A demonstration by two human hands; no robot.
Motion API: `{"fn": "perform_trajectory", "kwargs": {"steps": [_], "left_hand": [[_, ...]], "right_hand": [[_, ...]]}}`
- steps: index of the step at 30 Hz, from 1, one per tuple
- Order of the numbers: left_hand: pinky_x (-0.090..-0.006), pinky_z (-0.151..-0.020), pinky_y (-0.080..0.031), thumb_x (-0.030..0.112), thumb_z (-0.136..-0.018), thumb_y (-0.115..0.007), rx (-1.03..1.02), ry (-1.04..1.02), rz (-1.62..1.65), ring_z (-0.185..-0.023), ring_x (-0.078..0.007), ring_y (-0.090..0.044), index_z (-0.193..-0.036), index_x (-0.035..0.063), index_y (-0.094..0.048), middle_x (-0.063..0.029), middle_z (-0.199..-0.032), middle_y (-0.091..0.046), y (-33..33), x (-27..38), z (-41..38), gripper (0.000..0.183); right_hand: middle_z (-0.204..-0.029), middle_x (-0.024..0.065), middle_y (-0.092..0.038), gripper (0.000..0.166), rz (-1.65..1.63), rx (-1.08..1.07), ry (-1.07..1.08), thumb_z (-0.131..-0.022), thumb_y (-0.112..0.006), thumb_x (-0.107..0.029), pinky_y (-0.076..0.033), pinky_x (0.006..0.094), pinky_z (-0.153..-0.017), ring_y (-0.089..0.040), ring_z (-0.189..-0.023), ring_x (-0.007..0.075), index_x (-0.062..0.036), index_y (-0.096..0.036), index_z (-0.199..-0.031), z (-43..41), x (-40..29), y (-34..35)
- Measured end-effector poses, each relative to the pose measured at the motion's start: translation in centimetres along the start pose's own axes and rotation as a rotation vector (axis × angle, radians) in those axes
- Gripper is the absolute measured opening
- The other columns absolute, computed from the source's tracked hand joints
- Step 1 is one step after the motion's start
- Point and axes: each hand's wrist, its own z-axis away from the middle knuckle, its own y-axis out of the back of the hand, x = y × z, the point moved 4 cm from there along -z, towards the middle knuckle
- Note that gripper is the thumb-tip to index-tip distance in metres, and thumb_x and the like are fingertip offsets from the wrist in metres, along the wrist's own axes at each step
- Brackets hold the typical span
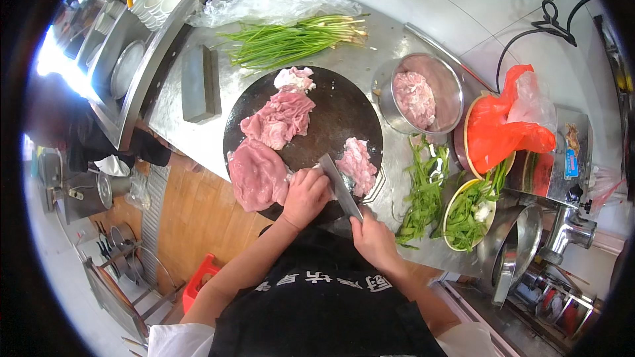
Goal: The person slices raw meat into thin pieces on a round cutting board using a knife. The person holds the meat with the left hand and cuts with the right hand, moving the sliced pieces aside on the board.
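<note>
A round dark chopping board point(342, 114) lies in front of me on a steel counter. My left hand point(306, 193), fingers curled, presses on a piece of raw meat at the board's near edge, mostly hidden under it. Right beside those fingers is the blade of a cleaver point(341, 188), its handle gripped by my right hand point(374, 238). Left of my left hand spreads a large pink slab of raw meat point(257, 173). Beyond it are a folded piece of meat point(283, 119) and a whitish scrap point(295, 78). Sliced meat point(357, 166) is heaped right of the blade.
A steel bowl point(449, 77) holding cut meat stands right of the board, near cut greens point(421, 193) and a bowl of greens point(466, 223). Spring onions point(297, 39) and a whetstone point(196, 84) lie beyond. A red plastic bag point(501, 129) sits at right; another person's arm point(183, 161) shows at left.
</note>
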Motion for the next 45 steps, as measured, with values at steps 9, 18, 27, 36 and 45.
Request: {"fn": "perform_trajectory", "kwargs": {"steps": [9, 18, 27, 36, 45], "left_hand": [[-0.0365, -0.076, -0.047, 0.004, -0.068, -0.064, 0.027, 0.045, -0.045, -0.088, -0.0272, -0.055, -0.087, 0.0075, -0.058, -0.0063, -0.096, -0.058, -0.5, 0.0, -0.2, 0.02], [-0.0376, -0.076, -0.046, 0.006, -0.068, -0.064, -0.015, -0.011, -0.065, -0.09, -0.0263, -0.054, -0.089, 0.0077, -0.058, -0.0064, -0.098, -0.058, -0.5, 0.2, -0.2, 0.022], [-0.0381, -0.079, -0.045, 0.007, -0.068, -0.064, -0.042, -0.063, -0.022, -0.09, -0.026, -0.054, -0.09, 0.0068, -0.058, -0.0067, -0.099, -0.057, -0.4, 0.0, -0.3, 0.023], [-0.0391, -0.08, -0.044, 0.01, -0.07, -0.064, -0.014, -0.036, -0.001, -0.09, -0.0272, -0.054, -0.09, 0.008, -0.058, -0.0068, -0.099, -0.056, -0.7, -0.3, -0.2, 0.022], [-0.0375, -0.08, -0.043, 0.011, -0.07, -0.063, -0.086, -0.051, -0.047, -0.092, -0.0249, -0.052, -0.09, 0.01, -0.057, -0.0053, -0.096, -0.055, -0.5, 0.1, 0.1, 0.02]], "right_hand": [[-0.075, 0.0262, -0.063, 0.035, -0.049, 0.038, -0.01, -0.095, -0.042, -0.036, -0.046, 0.0559, -0.065, -0.061, -0.072, 0.0461, -0.0021, -0.05, -0.094, 0.4, -0.3, -0.2], [-0.073, 0.026, -0.063, 0.034, 0.037, -0.041, -0.111, -0.094, -0.043, -0.034, -0.047, 0.0559, -0.064, -0.061, -0.069, 0.0455, -0.0009, -0.049, -0.091, 2.4, 0.0, -0.2], [-0.073, 0.0238, -0.064, 0.028, 0.041, 0.059, -0.006, -0.094, -0.045, -0.028, -0.048, 0.0525, -0.062, -0.063, -0.069, 0.0425, -0.0007, -0.051, -0.097, -2.1, -3.3, -0.4], [-0.082, 0.0251, -0.064, 0.029, 0.011, 0.19, 0.118, -0.093, -0.046, -0.029, -0.049, 0.0519, -0.066, -0.062, -0.075, 0.0433, -0.0014, -0.052, -0.101, -6.8, -5.6, 0.4], [-0.071, 0.025, -0.063, 0.029, 0.068, 0.108, -0.014, -0.093, -0.049, -0.029, -0.049, 0.0531, -0.058, -0.062, -0.064, 0.0428, 0.0003, -0.05, -0.094, 2.1, -0.2, -1.7]]}}
